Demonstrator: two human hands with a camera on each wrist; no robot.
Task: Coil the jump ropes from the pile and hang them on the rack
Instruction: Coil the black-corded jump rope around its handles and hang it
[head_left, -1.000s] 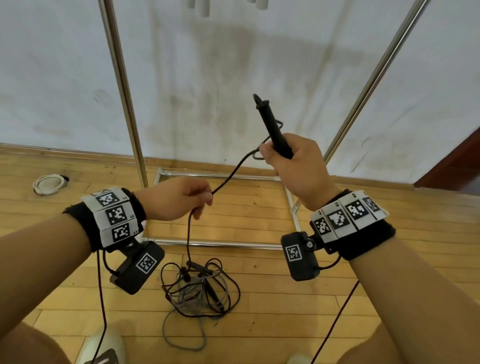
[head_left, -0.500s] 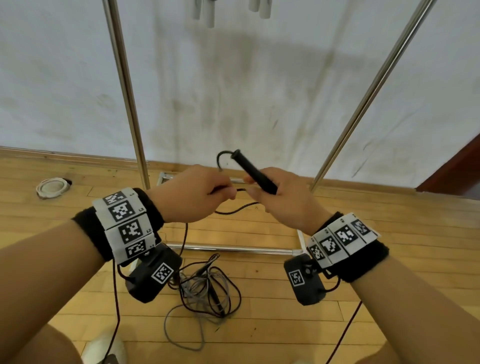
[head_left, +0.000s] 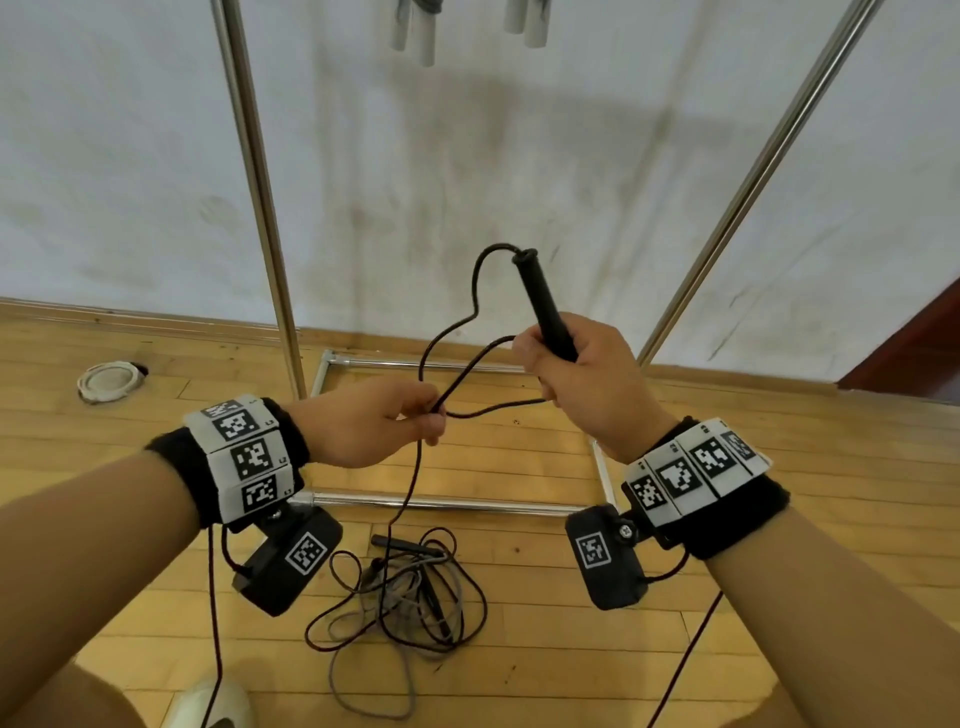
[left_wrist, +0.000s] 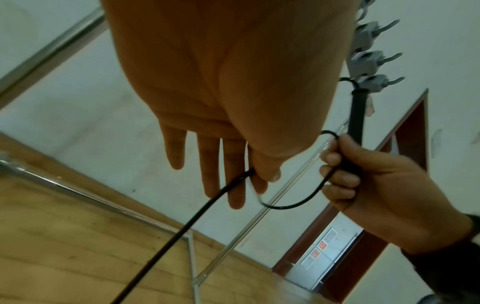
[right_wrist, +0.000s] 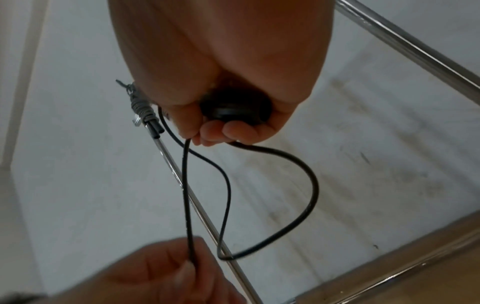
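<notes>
Running from the top of a black handle (head_left: 545, 306) in a loop down to the left hand (head_left: 374, 428), then back toward the right hand (head_left: 582, 384), and dropping on to the floor pile (head_left: 405, 597): the black jump rope (head_left: 447, 332), held up in front of the metal rack (head_left: 254, 171). Gripped in the right hand's curled fingers, handle tilted up and slightly leftward, with a second strand of rope caught under those same fingers. Pinched between left thumb and forefinger, the rope at the loop's low point; remaining left fingers straight, as seen only from the left wrist view (left_wrist: 221, 170). Spread apart now, where half a second ago both hands met nearly knuckle to knuckle with a much smaller loop above them; handle raised higher and steeper than then. Tangled black and grey ropes lying on the wooden floor (head_left: 727, 649) below the hands, just in front of the rack's base bar. Shown from the right wrist alone: the handle's round butt end (right_wrist: 235, 112) cupped in the palm and a grey rope bundle (right_wrist: 141, 111) hanging on the rack. Shown from the left wrist alone: grey hooks (left_wrist: 374, 61) along the rack's top. Resting off left by the wall, a white round object (head_left: 109, 382).
</notes>
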